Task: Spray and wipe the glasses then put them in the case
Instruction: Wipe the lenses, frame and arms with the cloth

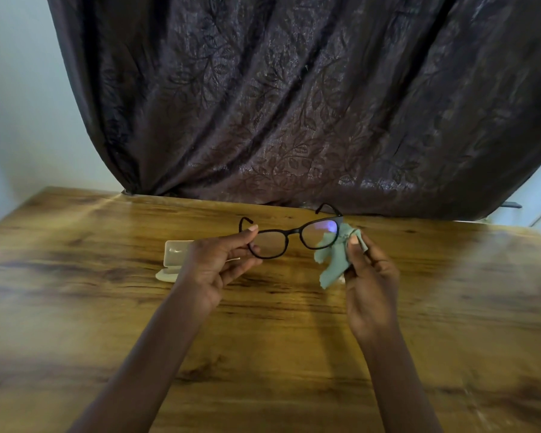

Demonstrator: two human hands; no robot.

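Black-framed glasses (289, 232) are held above the wooden table, their temples unfolded and pointing away from me. My left hand (214, 264) pinches the rim of the left lens between thumb and fingers. My right hand (372, 276) grips a pale green cloth (336, 257), which is pressed against the outer edge of the right lens. A cream glasses case (174, 256) lies open on the table behind my left hand, partly hidden by it. No spray bottle is in view.
The wooden table (107, 307) fills the lower half of the view. A dark patterned curtain (294, 104) hangs behind its far edge. A pale wall (19, 104) stands at the left.
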